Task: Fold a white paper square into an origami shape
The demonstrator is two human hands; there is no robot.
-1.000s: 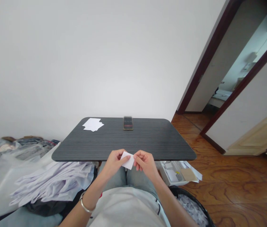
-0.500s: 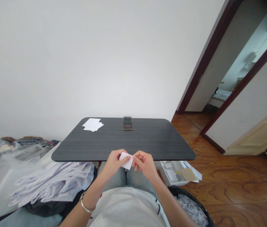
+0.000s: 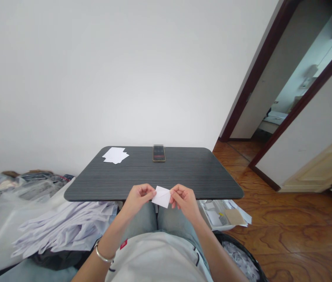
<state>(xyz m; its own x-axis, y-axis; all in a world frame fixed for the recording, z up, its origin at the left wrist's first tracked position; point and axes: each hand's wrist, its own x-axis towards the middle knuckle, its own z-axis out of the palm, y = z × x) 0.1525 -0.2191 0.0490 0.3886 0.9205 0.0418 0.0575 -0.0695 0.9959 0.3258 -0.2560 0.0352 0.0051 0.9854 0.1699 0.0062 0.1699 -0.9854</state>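
A small white paper piece (image 3: pixel 161 197) is held over the near edge of the dark grey wood-grain table (image 3: pixel 195 176), pinched at one corner by my left hand (image 3: pixel 139 198) and at the opposite corner by my right hand (image 3: pixel 185 201). It looks folded or creased, though I cannot tell for sure. At the far left of the table lies a loose stack of white paper sheets (image 3: pixel 115 155). A small dark rectangular object (image 3: pixel 159 153), perhaps a phone in a clear case, sits at the far edge.
My knees in light jeans (image 3: pixel 157 219) lie below the table. To the left is a heap of white sheets (image 3: pixel 63 231). To the right are a box of papers (image 3: pixel 221 214) and a black bin with paper scraps (image 3: pixel 239 260), on a wooden floor (image 3: pixel 289 231).
The paper piece has turned and now shows a wider, diamond-like face. My hands have drawn slightly apart, and the paper sits a little further right and higher.
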